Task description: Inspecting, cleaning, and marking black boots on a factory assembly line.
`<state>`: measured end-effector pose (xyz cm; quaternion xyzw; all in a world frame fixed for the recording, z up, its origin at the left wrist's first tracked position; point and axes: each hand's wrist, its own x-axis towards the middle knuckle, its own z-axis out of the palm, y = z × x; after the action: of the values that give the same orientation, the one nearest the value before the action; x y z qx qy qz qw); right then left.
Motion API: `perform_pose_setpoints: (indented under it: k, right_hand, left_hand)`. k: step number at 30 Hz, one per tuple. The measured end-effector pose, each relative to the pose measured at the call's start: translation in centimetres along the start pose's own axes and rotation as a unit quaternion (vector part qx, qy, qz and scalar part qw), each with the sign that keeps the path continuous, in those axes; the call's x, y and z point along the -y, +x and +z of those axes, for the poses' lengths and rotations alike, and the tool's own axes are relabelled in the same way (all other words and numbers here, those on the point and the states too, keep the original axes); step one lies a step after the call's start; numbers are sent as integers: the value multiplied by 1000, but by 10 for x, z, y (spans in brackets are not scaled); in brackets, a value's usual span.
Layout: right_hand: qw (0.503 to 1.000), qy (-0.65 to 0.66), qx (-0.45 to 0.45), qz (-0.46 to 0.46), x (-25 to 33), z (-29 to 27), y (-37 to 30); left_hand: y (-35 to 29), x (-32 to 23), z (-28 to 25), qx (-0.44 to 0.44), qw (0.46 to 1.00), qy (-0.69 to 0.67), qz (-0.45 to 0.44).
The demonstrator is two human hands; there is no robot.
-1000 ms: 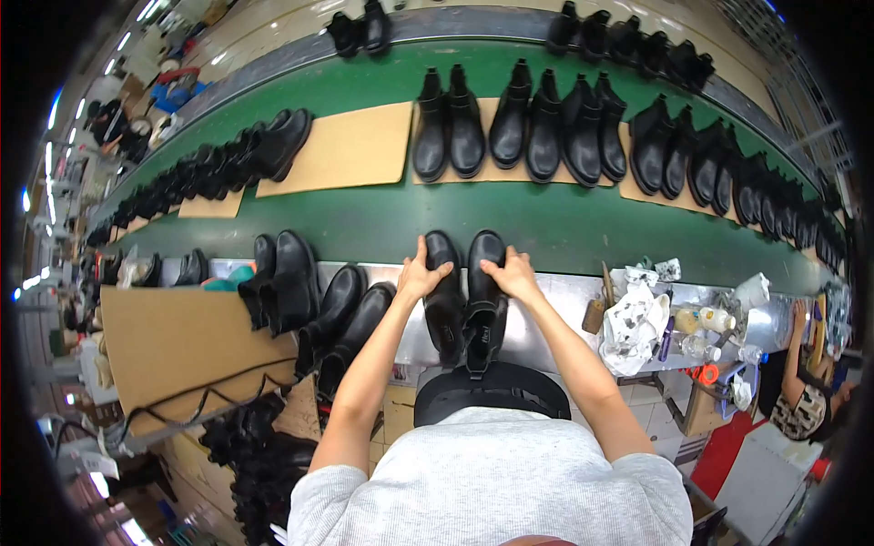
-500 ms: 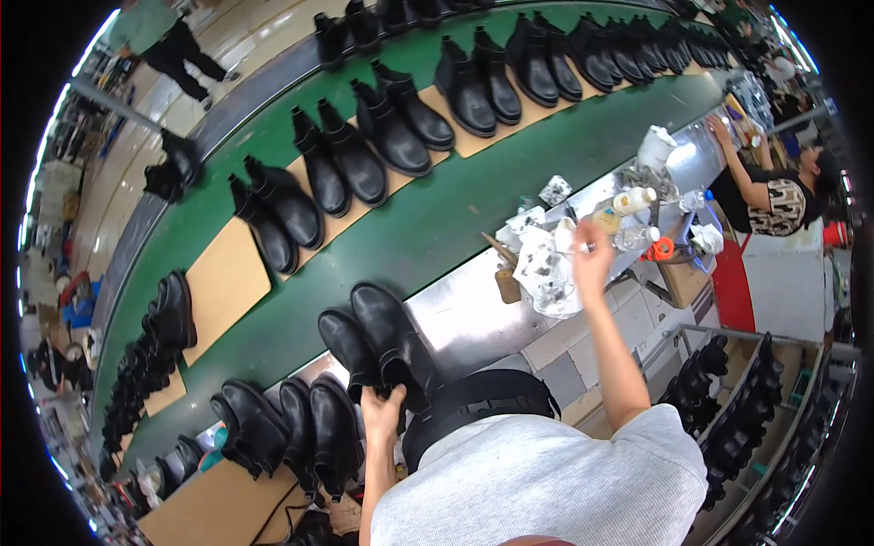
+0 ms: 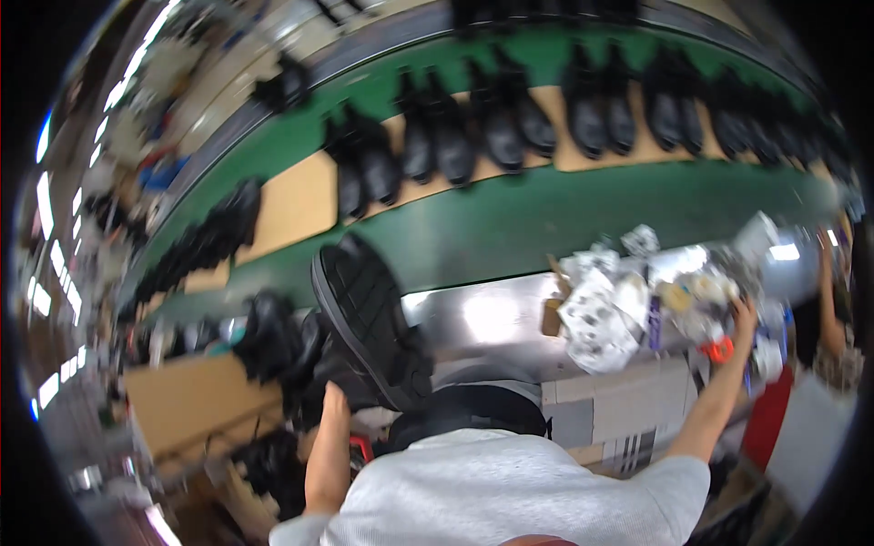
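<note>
My left hand grips black ankle boots at the lower left of centre, its fingers mostly hidden behind them. One boot is tipped so that its dark ridged sole faces up; the other is largely hidden. My right arm stretches out to the right, and my right hand is at the cap end of a white bottle. Blur hides whether its fingers close on the bottle. Beside that bottle lie a yellowish piece, a purple tube-like item, an orange ring-shaped object and crumpled, black-stained white cloth or paper.
Pairs of black boots stand on tan boards along the green bench. More boots crowd beside my left hand, near a cardboard sheet. A metal ledge runs before me. Another person's arm shows at far right.
My right hand has moved right, from the stained cloth to the bottles. My left hand has tilted the boots, turning a sole into view. The whole view has swung round.
</note>
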<state>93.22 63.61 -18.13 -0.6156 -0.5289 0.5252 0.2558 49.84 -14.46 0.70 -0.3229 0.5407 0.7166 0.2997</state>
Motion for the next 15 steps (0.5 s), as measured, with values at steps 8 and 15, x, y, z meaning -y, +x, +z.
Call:
perform_pose_setpoints:
  k: [8, 15]
  right_hand:
    - [993, -10, 1, -121, -45, 37, 48]
    - [953, -273, 53, -124, 11, 39, -32]
  left_hand:
    - [-40, 4, -15, -42, 997, -30, 49]
    - [55, -2, 85, 97, 990, 79, -70]
